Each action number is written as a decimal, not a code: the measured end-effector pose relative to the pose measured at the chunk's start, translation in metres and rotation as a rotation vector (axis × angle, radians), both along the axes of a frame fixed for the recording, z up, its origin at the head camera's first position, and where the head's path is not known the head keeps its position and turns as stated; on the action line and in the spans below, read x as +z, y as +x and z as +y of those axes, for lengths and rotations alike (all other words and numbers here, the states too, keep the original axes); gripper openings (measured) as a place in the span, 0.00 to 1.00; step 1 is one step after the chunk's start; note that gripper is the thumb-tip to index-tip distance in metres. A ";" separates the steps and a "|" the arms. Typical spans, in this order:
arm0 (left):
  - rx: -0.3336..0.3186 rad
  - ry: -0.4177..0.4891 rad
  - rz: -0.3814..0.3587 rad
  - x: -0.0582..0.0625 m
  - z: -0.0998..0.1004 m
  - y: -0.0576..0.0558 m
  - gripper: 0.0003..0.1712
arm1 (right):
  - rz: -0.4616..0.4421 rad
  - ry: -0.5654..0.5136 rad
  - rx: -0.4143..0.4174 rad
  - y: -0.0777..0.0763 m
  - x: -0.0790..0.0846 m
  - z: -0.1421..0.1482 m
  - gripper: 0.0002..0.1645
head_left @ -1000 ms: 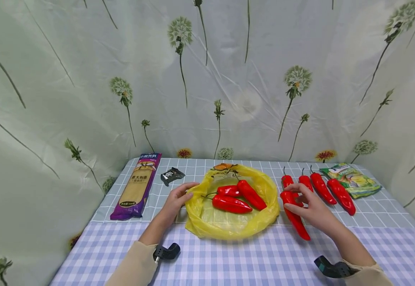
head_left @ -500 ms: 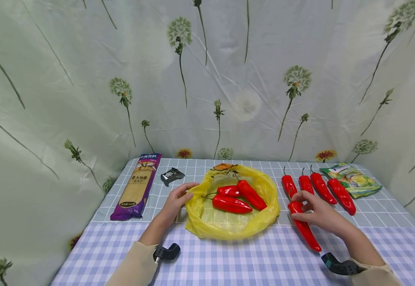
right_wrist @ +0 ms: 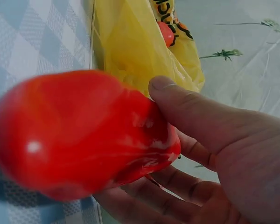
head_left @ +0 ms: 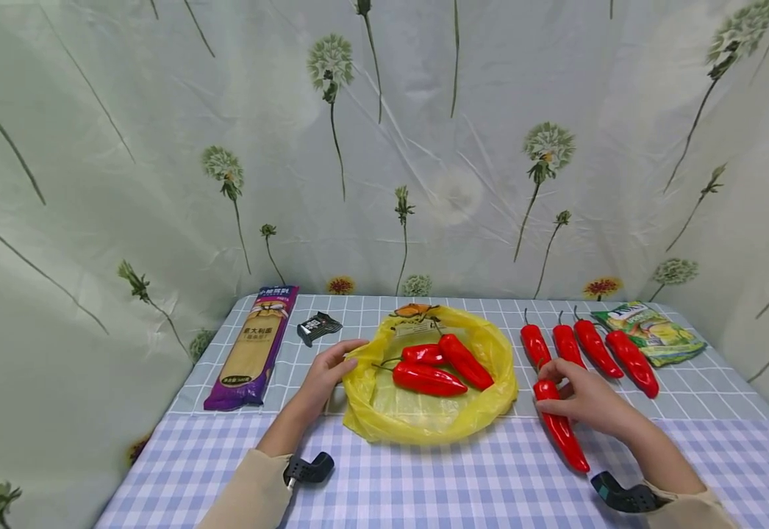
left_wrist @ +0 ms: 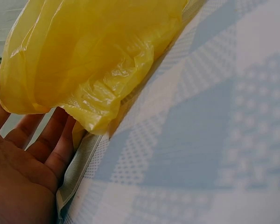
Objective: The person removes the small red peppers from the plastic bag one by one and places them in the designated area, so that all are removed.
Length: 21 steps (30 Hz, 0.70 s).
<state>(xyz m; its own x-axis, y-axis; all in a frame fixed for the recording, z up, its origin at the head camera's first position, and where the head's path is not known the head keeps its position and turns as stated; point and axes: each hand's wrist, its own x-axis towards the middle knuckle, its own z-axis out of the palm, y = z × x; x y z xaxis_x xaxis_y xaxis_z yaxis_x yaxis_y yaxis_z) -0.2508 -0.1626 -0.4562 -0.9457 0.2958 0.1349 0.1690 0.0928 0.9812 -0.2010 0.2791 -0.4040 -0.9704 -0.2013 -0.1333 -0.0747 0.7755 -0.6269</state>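
Note:
A yellow plastic bag (head_left: 365, 422) lies with its mouth open in the middle of the table, with 3 red chili peppers (head_left: 431, 378) inside. My left hand (head_left: 325, 375) holds the bag's left rim; in the left wrist view its fingers (left_wrist: 49, 140) run behind the plastic. To the right of the bag, my right hand (head_left: 583, 397) pinches another red pepper (head_left: 564, 437) near its stem end, thumb on one side and fingers on the other. The tip of this pepper points toward me. Close up, the pepper (right_wrist: 79, 135) fills much of the right wrist view.
Several more red peppers (head_left: 599, 349) lie in a row behind my right hand, beside a green and yellow packet (head_left: 656, 334). On the left are a purple pasta pack (head_left: 252, 345) and a small black packet (head_left: 318, 326). A flowered curtain (head_left: 451, 147) hangs behind the table.
The right hand has carried its pepper rightward and toward me, away from the bag, then slightly back left in the last half second. The left hand stays on the rim.

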 end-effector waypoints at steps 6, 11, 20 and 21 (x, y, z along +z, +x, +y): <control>0.005 -0.001 -0.002 -0.001 0.000 0.000 0.25 | 0.031 0.003 0.003 -0.001 -0.003 -0.004 0.33; 0.012 -0.003 -0.011 -0.001 0.000 0.001 0.25 | 0.052 0.016 -0.012 -0.001 -0.007 -0.007 0.34; -0.011 0.005 0.005 0.000 0.000 0.001 0.26 | 0.082 0.054 -0.002 0.002 -0.005 -0.011 0.35; -0.011 0.007 0.006 -0.001 0.000 0.001 0.26 | 0.084 0.061 0.002 0.001 -0.004 -0.011 0.35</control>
<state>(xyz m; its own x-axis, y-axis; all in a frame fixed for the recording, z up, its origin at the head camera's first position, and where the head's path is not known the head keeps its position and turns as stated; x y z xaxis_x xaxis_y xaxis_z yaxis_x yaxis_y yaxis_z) -0.2497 -0.1624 -0.4568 -0.9416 0.3050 0.1431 0.1763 0.0842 0.9807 -0.1996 0.2676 -0.4081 -0.9783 -0.1972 -0.0640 -0.1264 0.8119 -0.5700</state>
